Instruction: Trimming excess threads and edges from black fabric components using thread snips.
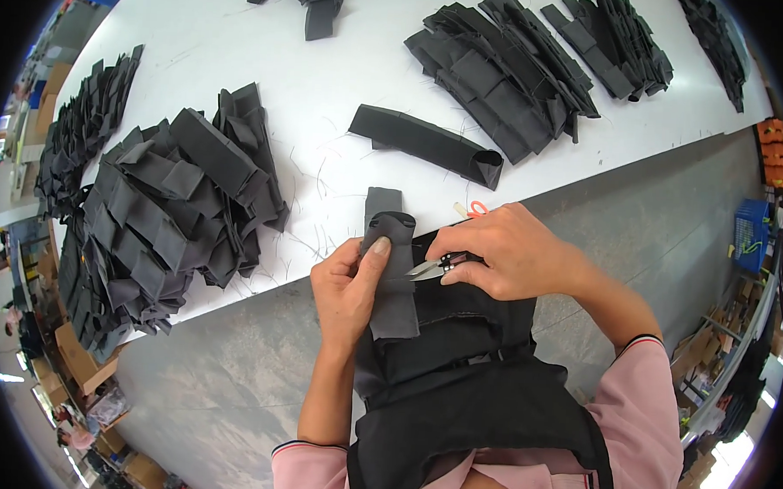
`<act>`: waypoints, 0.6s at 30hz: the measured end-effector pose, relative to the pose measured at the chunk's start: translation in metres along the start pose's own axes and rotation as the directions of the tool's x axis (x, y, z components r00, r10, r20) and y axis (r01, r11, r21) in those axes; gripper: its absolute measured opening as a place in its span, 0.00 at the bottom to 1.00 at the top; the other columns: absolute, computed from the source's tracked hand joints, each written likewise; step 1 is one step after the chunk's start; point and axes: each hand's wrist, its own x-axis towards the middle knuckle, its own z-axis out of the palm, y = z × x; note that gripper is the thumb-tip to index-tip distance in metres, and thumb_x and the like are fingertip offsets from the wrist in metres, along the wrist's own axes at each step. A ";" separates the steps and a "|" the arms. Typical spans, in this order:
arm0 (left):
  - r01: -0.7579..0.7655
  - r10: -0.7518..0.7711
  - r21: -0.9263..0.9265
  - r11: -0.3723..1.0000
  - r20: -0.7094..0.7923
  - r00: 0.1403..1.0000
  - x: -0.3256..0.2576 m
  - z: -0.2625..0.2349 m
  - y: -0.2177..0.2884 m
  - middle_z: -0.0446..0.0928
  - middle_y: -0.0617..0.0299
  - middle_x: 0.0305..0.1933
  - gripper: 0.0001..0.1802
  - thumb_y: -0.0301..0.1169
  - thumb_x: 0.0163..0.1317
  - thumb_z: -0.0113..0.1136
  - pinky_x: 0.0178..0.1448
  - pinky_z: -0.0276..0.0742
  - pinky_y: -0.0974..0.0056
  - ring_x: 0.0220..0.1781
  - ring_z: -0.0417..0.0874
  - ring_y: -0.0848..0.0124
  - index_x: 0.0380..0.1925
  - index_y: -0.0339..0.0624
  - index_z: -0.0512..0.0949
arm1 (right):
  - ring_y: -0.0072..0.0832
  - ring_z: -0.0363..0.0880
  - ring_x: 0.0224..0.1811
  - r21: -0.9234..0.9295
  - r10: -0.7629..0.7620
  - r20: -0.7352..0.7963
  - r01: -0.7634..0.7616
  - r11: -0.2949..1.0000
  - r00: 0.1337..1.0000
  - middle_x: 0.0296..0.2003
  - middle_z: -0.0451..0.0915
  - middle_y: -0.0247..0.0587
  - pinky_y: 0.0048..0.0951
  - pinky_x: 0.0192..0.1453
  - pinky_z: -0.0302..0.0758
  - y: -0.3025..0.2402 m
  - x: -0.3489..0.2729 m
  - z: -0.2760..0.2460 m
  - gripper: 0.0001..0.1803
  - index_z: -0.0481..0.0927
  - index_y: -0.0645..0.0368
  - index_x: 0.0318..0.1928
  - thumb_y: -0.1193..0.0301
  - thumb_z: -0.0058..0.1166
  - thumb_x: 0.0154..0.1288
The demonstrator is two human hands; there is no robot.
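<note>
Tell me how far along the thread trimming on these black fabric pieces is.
Done, apparently: loose threads litter the white table. In hand: left hand holds a dark strip; right hand holds snips at it. Which stacks remain untrimmed, I can't tell.

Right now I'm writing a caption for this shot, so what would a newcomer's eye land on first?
First the two hands at centre: the left hand pinches a dark grey fabric strip, while the right hand holds small thread snips against it. Next, the heaps of similar dark pieces on the white table: a big pile at left, more stacks along the far right.
</note>
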 end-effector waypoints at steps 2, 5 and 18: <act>0.001 0.000 -0.018 1.000 0.006 1.000 0.001 -0.001 -0.003 0.66 0.77 0.19 0.12 0.33 0.61 0.60 0.25 0.51 0.77 0.22 0.58 0.87 0.29 0.32 0.79 | 0.35 0.75 0.22 -0.012 -0.016 0.035 0.016 1.000 0.999 0.22 0.78 0.36 0.32 0.27 0.69 0.000 0.003 -0.003 0.11 0.79 0.54 0.35 0.69 0.62 0.50; 0.008 -0.008 -0.052 0.999 0.011 1.000 0.001 -0.001 -0.004 0.67 0.77 0.19 0.11 0.32 0.61 0.60 0.25 0.52 0.77 0.23 0.59 0.87 0.30 0.32 0.79 | 0.35 0.75 0.22 0.039 0.025 0.106 -0.029 0.999 0.994 0.21 0.78 0.36 0.31 0.27 0.69 0.002 0.006 -0.004 0.11 0.79 0.54 0.36 0.69 0.62 0.50; 0.035 -0.035 -0.068 0.997 0.001 0.999 -0.001 0.003 -0.002 0.68 0.77 0.20 0.11 0.31 0.61 0.60 0.25 0.53 0.78 0.23 0.59 0.87 0.29 0.32 0.79 | 0.19 0.77 0.27 0.722 0.234 0.322 -0.398 0.567 0.917 0.25 0.79 0.36 0.21 0.36 0.72 0.023 -0.004 0.021 0.08 0.77 0.65 0.38 0.76 0.55 0.57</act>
